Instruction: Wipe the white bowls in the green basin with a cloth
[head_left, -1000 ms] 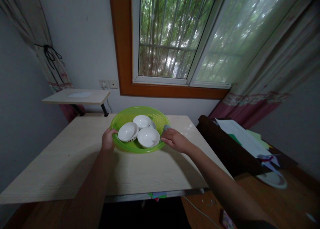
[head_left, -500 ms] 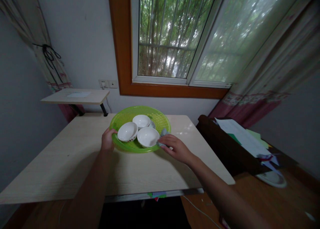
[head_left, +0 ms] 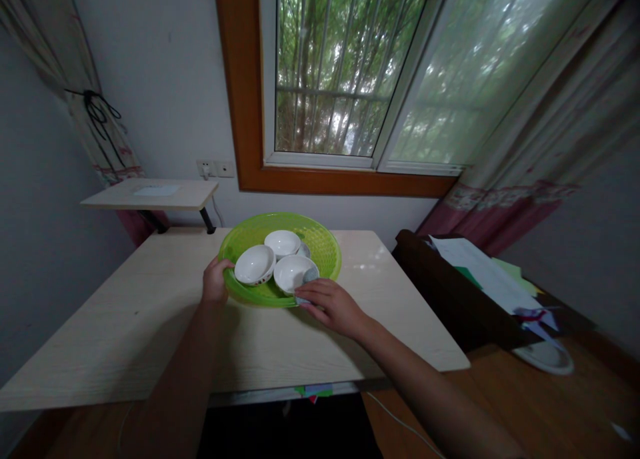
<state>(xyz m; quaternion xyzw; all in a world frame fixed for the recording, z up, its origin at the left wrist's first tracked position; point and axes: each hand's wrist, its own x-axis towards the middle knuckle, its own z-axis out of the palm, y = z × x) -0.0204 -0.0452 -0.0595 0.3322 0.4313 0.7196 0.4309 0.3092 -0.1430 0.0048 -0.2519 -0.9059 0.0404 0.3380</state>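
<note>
Here, left hand (head_left: 215, 282) on green basket (head_left: 325, 249), cloth (head_left: 311, 274) in right hand (head_left: 334, 305).

A green basket (head_left: 327, 249) holds three white bowls (head_left: 255, 264), mouths up, a grey cloth (head_left: 311, 274) at its near rim.

Barred window (head_left: 335, 65) in brown frame (head_left: 245, 79), tied curtain (head_left: 63, 45), wall sockets (head_left: 225, 169), small raised shelf (head_left: 195, 193), papers (head_left: 495, 279)

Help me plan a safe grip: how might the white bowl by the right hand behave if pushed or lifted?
The white bowl looks like glazed ceramic, so it is probably rigid and breakable. Its glossy surface may be slippery. Its sides narrow downward, so a push at the rim might tip it.
</note>
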